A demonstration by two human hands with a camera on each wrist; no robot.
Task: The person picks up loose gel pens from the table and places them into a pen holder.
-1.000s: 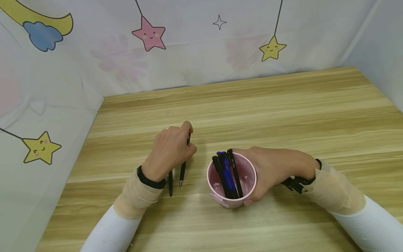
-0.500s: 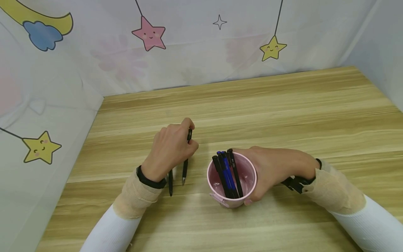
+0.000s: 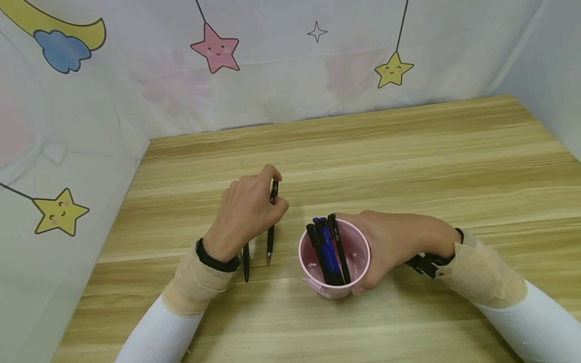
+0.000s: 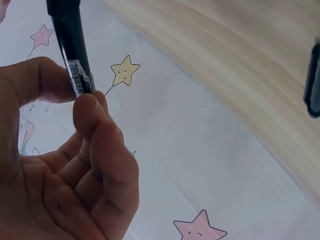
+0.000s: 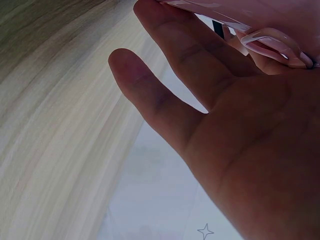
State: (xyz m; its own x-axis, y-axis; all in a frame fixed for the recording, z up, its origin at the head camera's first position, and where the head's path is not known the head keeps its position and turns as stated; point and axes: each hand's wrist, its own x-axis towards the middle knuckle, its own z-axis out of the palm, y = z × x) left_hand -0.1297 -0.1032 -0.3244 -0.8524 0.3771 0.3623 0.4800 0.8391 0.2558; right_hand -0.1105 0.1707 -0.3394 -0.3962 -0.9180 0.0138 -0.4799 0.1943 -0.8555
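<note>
My left hand (image 3: 247,209) pinches a black pen (image 3: 270,242) between thumb and fingers near its upper end. Its silver tip points back toward the person. In the left wrist view, a barcode label shows on that pen (image 4: 74,55), right by the fingertips. A second black pen (image 3: 246,264) lies on the table, partly hidden under the left hand. My right hand (image 3: 390,242) grips a pink cup (image 3: 358,247) from its right side, thumb at the near wall and fingers behind. Several black and blue pens (image 3: 328,252) lean inside the cup.
The wood-grain table (image 3: 408,156) extends beyond both hands to a white cloth backdrop (image 3: 281,91) printed with stars. Another cloth wall (image 3: 59,267) borders the left side. A small pink loop (image 5: 277,45) sticks out from the cup in the right wrist view.
My left hand has shifted slightly forward and right, carrying the pen with it. The pen's tip has moved away from the other pen. The right hand and cup stay put.
</note>
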